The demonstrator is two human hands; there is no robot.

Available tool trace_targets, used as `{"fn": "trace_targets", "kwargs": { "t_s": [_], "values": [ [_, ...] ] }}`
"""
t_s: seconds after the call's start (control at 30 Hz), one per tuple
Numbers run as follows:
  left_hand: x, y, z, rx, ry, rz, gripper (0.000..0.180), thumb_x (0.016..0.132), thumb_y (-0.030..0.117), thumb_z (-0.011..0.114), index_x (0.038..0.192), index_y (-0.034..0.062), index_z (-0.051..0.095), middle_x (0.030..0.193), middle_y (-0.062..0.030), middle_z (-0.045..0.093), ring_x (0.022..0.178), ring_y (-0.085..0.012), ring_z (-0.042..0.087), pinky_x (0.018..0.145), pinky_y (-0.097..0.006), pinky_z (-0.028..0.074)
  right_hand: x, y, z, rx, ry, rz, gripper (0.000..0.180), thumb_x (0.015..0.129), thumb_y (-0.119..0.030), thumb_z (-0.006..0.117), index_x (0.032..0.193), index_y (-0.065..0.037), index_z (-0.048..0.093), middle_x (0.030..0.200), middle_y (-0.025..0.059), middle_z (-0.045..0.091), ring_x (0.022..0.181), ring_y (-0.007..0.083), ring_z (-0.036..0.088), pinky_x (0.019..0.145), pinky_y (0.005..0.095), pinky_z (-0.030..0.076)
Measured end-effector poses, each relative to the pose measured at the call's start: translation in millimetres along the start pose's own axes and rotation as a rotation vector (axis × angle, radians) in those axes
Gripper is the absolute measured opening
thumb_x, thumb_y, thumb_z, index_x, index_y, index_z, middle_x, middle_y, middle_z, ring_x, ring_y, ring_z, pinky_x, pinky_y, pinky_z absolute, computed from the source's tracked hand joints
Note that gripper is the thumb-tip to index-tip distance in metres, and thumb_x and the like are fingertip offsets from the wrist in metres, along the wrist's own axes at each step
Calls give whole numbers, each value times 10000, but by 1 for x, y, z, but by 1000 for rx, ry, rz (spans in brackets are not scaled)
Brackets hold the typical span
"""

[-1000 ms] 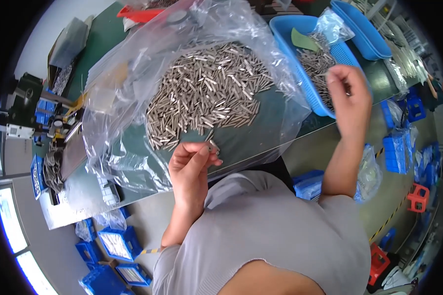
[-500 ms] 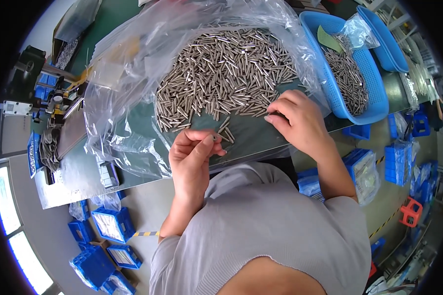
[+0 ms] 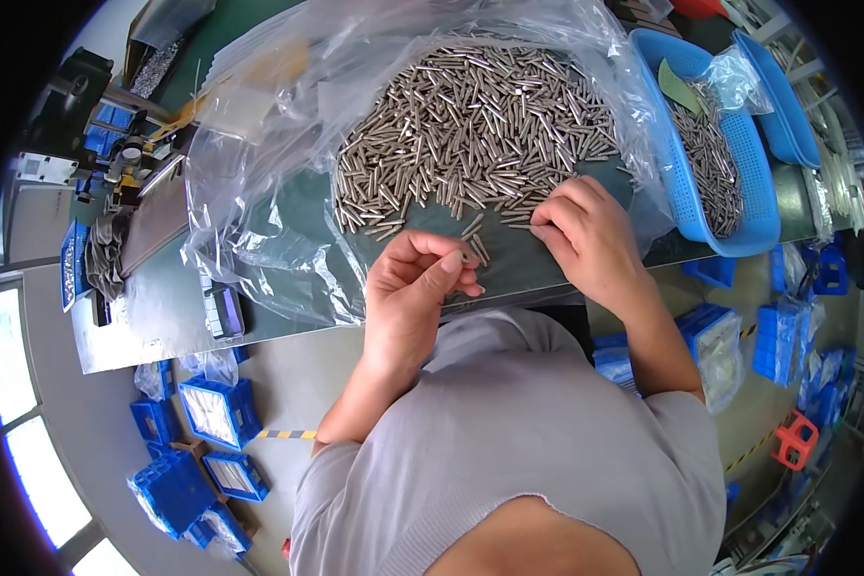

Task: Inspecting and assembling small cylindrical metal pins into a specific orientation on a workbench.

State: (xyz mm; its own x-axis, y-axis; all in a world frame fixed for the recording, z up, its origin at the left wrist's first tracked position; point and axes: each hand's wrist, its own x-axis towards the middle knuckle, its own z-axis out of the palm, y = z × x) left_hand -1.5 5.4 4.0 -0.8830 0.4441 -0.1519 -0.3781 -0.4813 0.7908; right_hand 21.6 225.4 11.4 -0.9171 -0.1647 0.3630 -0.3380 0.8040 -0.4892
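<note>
Likely, pins [image 3: 470, 134] get scattered off the mat if right hand [image 3: 586, 240], fingers curled on the pile's edge, sweeps carelessly; left hand [image 3: 418, 288] is pinched on few pins.

Bright, even daylight; glare on plastic bag [image 3: 288, 144]; fisheye bends edges, dark vignette; sharp centre.

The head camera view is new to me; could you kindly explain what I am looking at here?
It is a wide fisheye camera worn on a person's head, looking down, so straight edges bend. The left hand pinches a few small metal pins. The right hand touches the edge of a big pile of pins lying on a clear plastic bag spread over a green table. A blue basket at the right holds more pins.
</note>
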Motion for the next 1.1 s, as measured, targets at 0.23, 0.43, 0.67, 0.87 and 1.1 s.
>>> {"fn": "trace_targets", "kwargs": {
  "t_s": [0.23, 0.43, 0.67, 0.87, 1.1],
  "values": [
    [0, -1, 3, -26, -26, -90, 78, 881, 44, 572, 930, -13, 548, 873, -111, 632, 734, -138, 608, 684, -293, 533, 7, -23, -12, 326, 55, -48, 100, 721, -2, 627, 766, -37, 545, 781, 68, 523, 733, 234, 525, 637, 329, 426],
    [-2, -2, 5, 15, -28, -111, 93, 876, 45, 582, 939, -17, 551, 866, -112, 635, 732, -143, 609, 674, -288, 522, 13, -27, -9, 349, 29, -159, 113, 703, -6, 632, 775, -35, 551, 772, 62, 521, 702, 223, 507, 626, 326, 410],
    [-2, 1, 7, 95, -26, -101, 82, 865, 24, 588, 921, -29, 563, 843, -102, 638, 713, -140, 613, 666, -280, 523, 16, -28, -5, 392, -6, -164, 125, 698, -20, 667, 764, -43, 563, 749, 59, 526, 689, 222, 508, 610, 327, 407],
    [-3, 0, 9, 78, 9, -120, 78, 861, 10, 585, 914, -41, 561, 840, -101, 637, 719, -144, 615, 671, -283, 528, 11, -29, 11, 501, 18, -110, 131, 725, -4, 678, 781, -31, 563, 764, 65, 542, 680, 206, 526, 599, 303, 430],
    [-3, -2, 9, 40, 18, -85, 46, 857, -8, 569, 897, -31, 562, 838, -109, 637, 716, -140, 611, 669, -282, 534, -5, -33, 5, 709, 78, 156, 81, 773, 3, 622, 819, -11, 557, 772, 39, 531, 644, 97, 497, 561, 231, 394]
  ]
}}
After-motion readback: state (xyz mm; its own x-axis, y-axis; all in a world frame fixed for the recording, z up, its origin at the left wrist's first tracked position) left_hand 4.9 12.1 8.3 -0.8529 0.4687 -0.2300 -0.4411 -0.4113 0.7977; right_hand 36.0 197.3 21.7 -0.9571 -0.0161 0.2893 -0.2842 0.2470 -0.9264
